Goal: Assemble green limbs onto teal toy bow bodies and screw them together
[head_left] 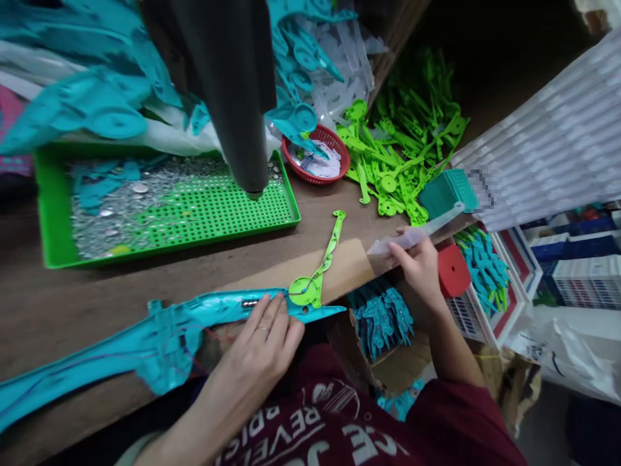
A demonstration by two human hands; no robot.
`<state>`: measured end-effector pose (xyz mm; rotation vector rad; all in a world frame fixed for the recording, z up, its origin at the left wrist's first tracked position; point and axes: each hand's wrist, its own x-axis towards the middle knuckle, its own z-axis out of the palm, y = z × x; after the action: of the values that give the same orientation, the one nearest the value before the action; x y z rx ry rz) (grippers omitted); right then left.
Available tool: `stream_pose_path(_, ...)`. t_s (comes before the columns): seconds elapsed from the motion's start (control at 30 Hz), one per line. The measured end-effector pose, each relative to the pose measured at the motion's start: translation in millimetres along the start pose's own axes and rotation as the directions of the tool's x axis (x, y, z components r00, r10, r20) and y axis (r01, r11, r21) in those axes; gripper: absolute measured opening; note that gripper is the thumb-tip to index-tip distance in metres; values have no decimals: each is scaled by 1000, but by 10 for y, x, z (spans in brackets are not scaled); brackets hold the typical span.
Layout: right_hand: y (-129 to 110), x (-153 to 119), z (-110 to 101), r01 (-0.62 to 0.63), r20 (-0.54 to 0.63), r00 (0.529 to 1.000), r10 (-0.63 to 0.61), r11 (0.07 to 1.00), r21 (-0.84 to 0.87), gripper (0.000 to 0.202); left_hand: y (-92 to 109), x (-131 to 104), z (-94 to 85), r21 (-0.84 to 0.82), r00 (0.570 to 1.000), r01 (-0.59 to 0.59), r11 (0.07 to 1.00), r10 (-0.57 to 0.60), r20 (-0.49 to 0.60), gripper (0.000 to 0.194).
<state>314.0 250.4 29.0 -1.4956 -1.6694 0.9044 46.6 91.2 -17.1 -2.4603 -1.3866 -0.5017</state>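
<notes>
On the brown table (179, 278), a long blue part (111, 355), cut off at left, lies under the left hand (266, 343), thumb hidden, its grip impossible to tell; the right hand (421, 266) pinches a translucent strip (442, 221), partly covered by fingers.

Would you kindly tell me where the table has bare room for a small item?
A bare strip of table lies between the green perforated tray and the long blue housing under the left hand; another patch lies between the tray's right end, the red basket and the lime-green lever. Blue parts crowd behind the tray; lime-green pieces, right of the basket.
</notes>
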Motion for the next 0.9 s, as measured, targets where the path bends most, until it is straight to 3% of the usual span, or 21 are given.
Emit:
stream_pose_path(0.1,-80,-42,-10,50,-3,999,-50,998,-37,29,0,12,-13,-37,1000,5,999,-5,7,36)
stream_pose_path(0.2,-118,-61,101,162,178,974,-139,980,-116,26,-16,13,-10,-40,1000,-12,999,11,-14,37)
stream_pose_path(0.3,-119,-97,288,303,371,891,-260,951,-60,32,-22,11,-1,-2,1000,-15,1000,15,-12,34)
stream_pose_path(0.4,-100,-124,443,376,463,825,-325,926,-21,37,13,-7,10,-16,1000,18,1000,-18,0,32)
stream_pose_path(0.63,-115,-95,546,292,468,864,-184,942,-167,36,179,-88,97,-208,981,194,959,-194,21,36)
stream_pose_path(0.8,-158,-206,529,396,564,788,-247,905,-157,35,150,-53,77,-171,982,187,967,-187,16,39)
stream_pose_path(0.83,-155,-236,518,398,547,797,-257,904,-154,35,129,-43,65,-152,986,164,975,-163,20,39)
stream_pose_path(0.9,-138,-279,495,293,400,889,-224,948,-122,37,85,-34,49,-117,995,98,988,-96,22,36)
